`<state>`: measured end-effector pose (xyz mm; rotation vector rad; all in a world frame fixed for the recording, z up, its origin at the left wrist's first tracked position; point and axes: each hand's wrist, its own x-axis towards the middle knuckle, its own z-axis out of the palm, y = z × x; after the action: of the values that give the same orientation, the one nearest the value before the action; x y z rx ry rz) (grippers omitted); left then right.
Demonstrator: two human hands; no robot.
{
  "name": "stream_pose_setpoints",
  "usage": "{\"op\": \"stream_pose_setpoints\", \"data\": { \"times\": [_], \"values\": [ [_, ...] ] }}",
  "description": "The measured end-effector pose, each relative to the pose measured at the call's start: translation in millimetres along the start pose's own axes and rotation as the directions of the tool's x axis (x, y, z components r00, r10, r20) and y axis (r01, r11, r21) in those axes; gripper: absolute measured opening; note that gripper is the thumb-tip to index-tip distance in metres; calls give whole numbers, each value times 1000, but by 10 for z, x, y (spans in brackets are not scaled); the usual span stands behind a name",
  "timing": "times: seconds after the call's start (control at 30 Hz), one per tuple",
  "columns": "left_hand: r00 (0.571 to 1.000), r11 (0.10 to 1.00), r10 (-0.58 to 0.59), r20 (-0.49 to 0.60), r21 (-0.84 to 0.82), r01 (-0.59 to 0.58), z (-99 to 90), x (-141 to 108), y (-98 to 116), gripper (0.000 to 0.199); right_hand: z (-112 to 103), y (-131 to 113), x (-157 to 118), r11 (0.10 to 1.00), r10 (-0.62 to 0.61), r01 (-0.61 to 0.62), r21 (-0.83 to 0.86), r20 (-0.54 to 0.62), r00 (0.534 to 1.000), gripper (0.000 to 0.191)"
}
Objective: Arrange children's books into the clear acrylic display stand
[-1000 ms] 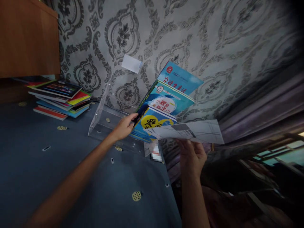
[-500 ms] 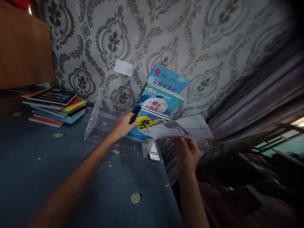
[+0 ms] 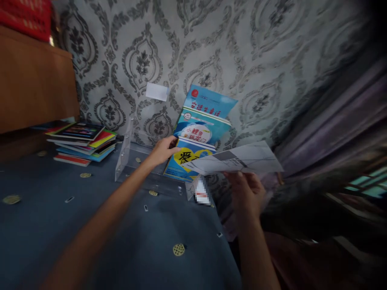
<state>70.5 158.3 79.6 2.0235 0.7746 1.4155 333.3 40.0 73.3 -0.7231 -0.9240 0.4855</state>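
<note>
My left hand (image 3: 165, 151) is closed on the left edge of a blue book with a yellow heart (image 3: 187, 157), thumb on the cover; its other fingers are partly hidden. Behind that book lean a teal book (image 3: 198, 127) and a light-blue book (image 3: 208, 100), all stepped upward in a clear acrylic rack (image 3: 151, 177). My right hand (image 3: 246, 193) pinches the lower edge of a white-and-grey booklet (image 3: 238, 159). The booklet is tilted, and its left end overlaps the heart book's lower right in view; whether they touch I cannot tell.
A stack of several books (image 3: 80, 143) lies left on the dark blue tablecloth (image 3: 127, 241). Behind stands a patterned wall (image 3: 142, 60) with a white card (image 3: 157, 92). A wooden cabinet (image 3: 36, 80) bearing a red basket (image 3: 27, 18) is at left, a purple curtain (image 3: 314, 133) at right.
The view has shifted slightly, showing more of the red basket. My left hand stays at the books' left edge, its thumb slightly further over the heart book. My right hand still holds the booklet.
</note>
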Motion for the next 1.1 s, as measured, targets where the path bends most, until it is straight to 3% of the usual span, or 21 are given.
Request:
{"op": "stream_pose_setpoints", "data": {
  "times": [0.17, 0.43, 0.53, 0.63, 0.7, 0.77, 0.8, 0.87, 0.97, 1.1],
  "values": [
    [1000, 992, -17, -24, 122, 20, 19, -104, -20, 24, 60, -23, -4, 1000, -13, 13, 7, -57, 998, 41],
    [999, 960, -18, -42, 278, 29, -22, -331, 5, 21, 164, -88, -77, 999, 0, -1, -34, -23, 1000, 37],
    [998, 943, 20, -61, 333, 2, -159, -542, 43, 18, 166, -106, -92, 998, -10, 8, -63, -26, 1000, 35],
    [991, 909, 54, -122, 417, 1, -459, -808, 24, 18, 166, -103, -98, 997, -5, 3, -80, -29, 1000, 33],
    [971, 828, 91, -220, 558, 49, -757, -964, -36, 20, 168, -89, -101, 997, 2, -4, -75, -26, 1000, 34],
    [936, 717, 37, -350, 662, 219, -1109, -1073, -118, 22, 170, -68, -103, 997, 14, -15, -71, -11, 1000, 38],
    [905, 631, -17, -426, 697, 340, -1290, -1106, -162, 25, 171, -58, -104, 997, 21, -22, -70, -9, 1000, 40],
    [820, 333, -145, -554, 753, 567, -1626, -1131, -248, 32, 174, -43, -108, 996, 47, -47, -81, 1, 999, 43],
    [767, 162, -210, -606, 752, 639, -1982, -1090, -381, 37, 193, -41, -116, 993, 69, -68, -98, 0, 998, 44],
    [749, 35, -308, -586, 780, 625, -2175, -982, -580, 53, 233, -76, -119, 992, 62, -65, -105, -30, 998, 43]
  ]
}}
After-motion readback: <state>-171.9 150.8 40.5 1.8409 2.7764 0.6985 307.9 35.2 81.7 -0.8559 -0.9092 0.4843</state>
